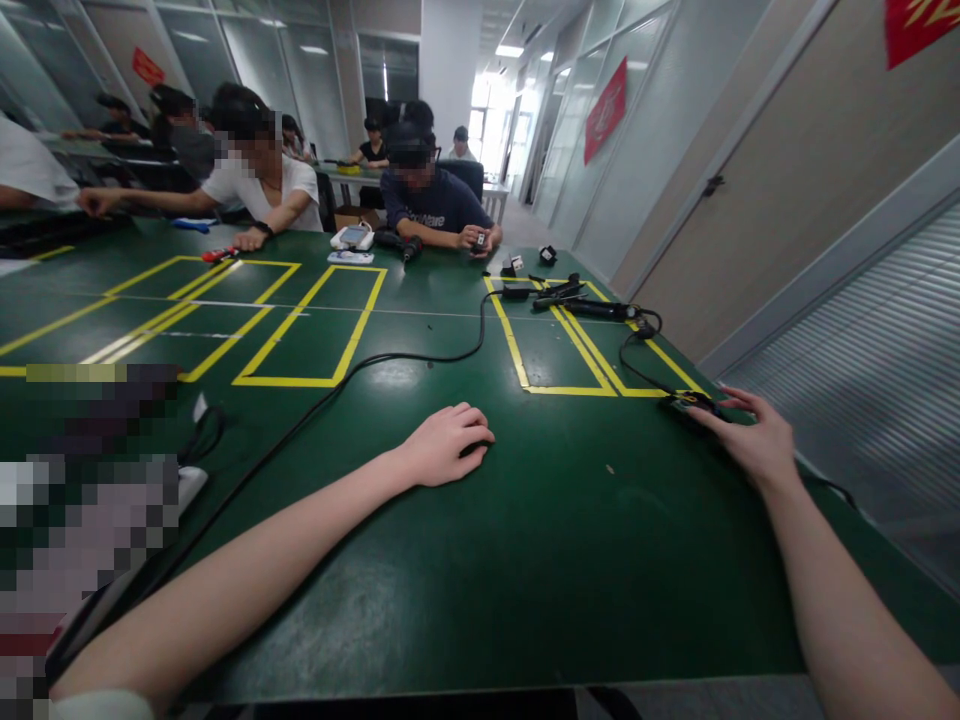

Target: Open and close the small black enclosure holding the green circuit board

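My left hand rests on the green table near its middle, fingers curled under, and whether anything lies beneath them is hidden. My right hand reaches to the table's right edge, and its fingers are pressed on a small black device with a cable running off it. A long black cable crosses the table just beyond my left hand.
Yellow tape rectangles mark the tabletop. Black tools and adapters lie at the far right. Two people sit across the table, one holding a small object. A white device stands between them. A blurred patch covers the left foreground.
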`<state>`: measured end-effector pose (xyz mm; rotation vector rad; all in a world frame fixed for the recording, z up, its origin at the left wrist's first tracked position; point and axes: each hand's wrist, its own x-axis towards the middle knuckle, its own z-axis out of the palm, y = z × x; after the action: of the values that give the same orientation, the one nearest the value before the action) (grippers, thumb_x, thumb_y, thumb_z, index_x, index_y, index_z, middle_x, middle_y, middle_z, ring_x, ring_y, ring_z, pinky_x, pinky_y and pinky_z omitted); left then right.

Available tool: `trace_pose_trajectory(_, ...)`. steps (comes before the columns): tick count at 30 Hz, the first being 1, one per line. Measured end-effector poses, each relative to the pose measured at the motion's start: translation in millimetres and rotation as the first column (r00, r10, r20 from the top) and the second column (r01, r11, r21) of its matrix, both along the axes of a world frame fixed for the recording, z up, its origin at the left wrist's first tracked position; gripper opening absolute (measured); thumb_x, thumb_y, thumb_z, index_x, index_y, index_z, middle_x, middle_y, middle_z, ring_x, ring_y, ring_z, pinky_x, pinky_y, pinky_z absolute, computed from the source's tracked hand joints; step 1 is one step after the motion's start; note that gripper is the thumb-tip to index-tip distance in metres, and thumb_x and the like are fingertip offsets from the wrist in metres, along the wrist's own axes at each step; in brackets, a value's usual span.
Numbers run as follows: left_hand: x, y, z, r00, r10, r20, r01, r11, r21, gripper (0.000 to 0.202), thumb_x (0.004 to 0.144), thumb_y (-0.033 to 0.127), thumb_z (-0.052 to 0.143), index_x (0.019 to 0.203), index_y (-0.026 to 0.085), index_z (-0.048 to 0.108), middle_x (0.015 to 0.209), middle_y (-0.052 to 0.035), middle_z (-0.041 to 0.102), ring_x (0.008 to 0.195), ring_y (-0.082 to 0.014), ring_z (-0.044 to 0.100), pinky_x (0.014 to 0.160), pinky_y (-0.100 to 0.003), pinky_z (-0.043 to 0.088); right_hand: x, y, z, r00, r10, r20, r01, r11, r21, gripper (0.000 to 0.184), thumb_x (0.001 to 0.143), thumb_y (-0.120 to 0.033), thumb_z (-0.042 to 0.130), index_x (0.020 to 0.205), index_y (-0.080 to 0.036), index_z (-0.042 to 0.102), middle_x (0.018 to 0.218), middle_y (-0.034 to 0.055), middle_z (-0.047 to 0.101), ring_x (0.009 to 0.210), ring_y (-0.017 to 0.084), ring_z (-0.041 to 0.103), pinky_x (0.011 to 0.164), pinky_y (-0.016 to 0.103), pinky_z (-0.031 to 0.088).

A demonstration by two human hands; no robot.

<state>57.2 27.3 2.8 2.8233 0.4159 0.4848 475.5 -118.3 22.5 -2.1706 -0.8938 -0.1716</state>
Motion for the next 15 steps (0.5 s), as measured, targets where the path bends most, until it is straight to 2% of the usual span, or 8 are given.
trace_pose_trajectory(2,0.2,0.0,-0.1,1.000,0.000,-0.002,0.000,1.000,0.003,0.023,0.099,0.023,0.054,0.112,0.018,0.072,0.116,-0.0096,0.068,0.107,-0.0227,0.062,0.094,-0.036,0.052,-4.4,1.6,4.8,0.997,-0.058,-0.055,0.059,0.998,0.018,0.037,0.077,-0.029,0.078,0.110,-0.013,0.071,0.102,0.0148,0.070,0.070,0.021,0.059,0.070,0.035,0.048)
trace_pose_trajectory(4,0.5,0.1,-0.2,1.000,0.000,-0.008,0.000,1.000,0.007,0.023,0.099,0.023,0.054,0.113,0.018,0.072,0.116,-0.0096,0.068,0.107,-0.0227,0.062,0.094,-0.037,0.052,-8.1,3.0,7.7,0.995,-0.092,-0.043,0.094,0.995,0.039,0.026,0.076,-0.028,0.076,0.098,-0.015,0.070,0.097,0.0123,0.069,0.074,0.022,0.058,0.076,0.037,0.047)
trace_pose_trajectory(7,0.9,0.1,-0.1,1.000,-0.003,-0.012,0.003,1.000,0.007,0.024,0.099,0.023,0.053,0.113,0.019,0.072,0.116,-0.0101,0.068,0.107,-0.0231,0.062,0.096,-0.038,0.052,-12.2,1.9,9.9,0.996,-0.093,0.011,0.094,0.995,-0.040,0.012,0.077,-0.028,0.072,0.083,-0.020,0.065,0.087,0.0103,0.067,0.072,0.024,0.056,0.076,0.039,0.046)
trace_pose_trajectory(9,1.0,-0.2,0.3,1.000,-0.002,-0.011,0.002,1.000,0.003,0.025,0.099,0.023,0.052,0.113,0.018,0.073,0.116,-0.0104,0.068,0.106,-0.0234,0.062,0.096,-0.039,0.053,-14.1,-1.0,12.3,0.994,-0.104,0.020,0.106,0.984,-0.143,0.011,0.081,-0.031,0.068,0.082,-0.021,0.065,0.086,0.0118,0.068,0.074,0.027,0.058,0.074,0.041,0.046)
trace_pose_trajectory(12,0.9,-0.8,0.8,1.000,0.000,-0.012,0.000,1.000,0.000,0.025,0.099,0.024,0.052,0.113,0.018,0.073,0.116,-0.0106,0.068,0.106,-0.0236,0.062,0.096,-0.039,0.053,-20.4,-6.8,19.6,0.988,-0.124,0.091,0.143,0.959,-0.246,0.016,0.082,-0.035,0.065,0.088,-0.020,0.067,0.096,0.0172,0.070,0.090,0.034,0.064,0.076,0.044,0.049)
trace_pose_trajectory(15,0.8,-1.3,1.0,1.000,0.003,-0.013,-0.003,1.000,0.004,0.025,0.100,0.024,0.052,0.113,0.018,0.072,0.116,-0.0104,0.067,0.107,-0.0236,0.062,0.096,-0.039,0.053,-46.6,-16.1,27.9,0.985,-0.029,0.172,0.057,0.985,-0.162,0.021,0.078,-0.036,0.063,0.091,-0.020,0.068,0.108,0.0203,0.070,0.104,0.039,0.065,0.085,0.050,0.052)
